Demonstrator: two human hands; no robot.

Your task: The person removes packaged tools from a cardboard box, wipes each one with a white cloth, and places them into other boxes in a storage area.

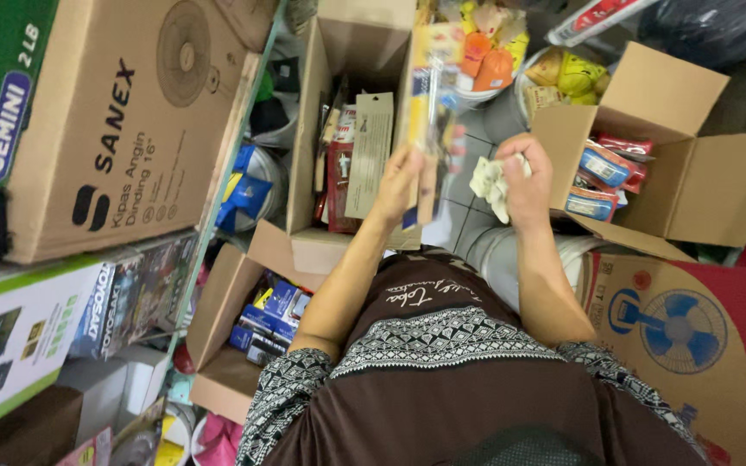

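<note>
My left hand [401, 183] grips a long yellow blister pack [432, 95] with a slim tool inside, holding it upright over an open cardboard box [308, 129] of similar carded goods. My right hand [524, 177] is closed on a crumpled whitish cloth [489, 184], just right of the pack. Both hands are raised in front of my chest, about a hand's width apart.
An open box [692, 173] with red and blue packets stands at the right. A fan carton [692, 336] lies below it. Large cartons [123, 112] are stacked at the left. A lower box [226, 336] holds blue packages. A bowl of yellow and orange items [511, 52] sits ahead.
</note>
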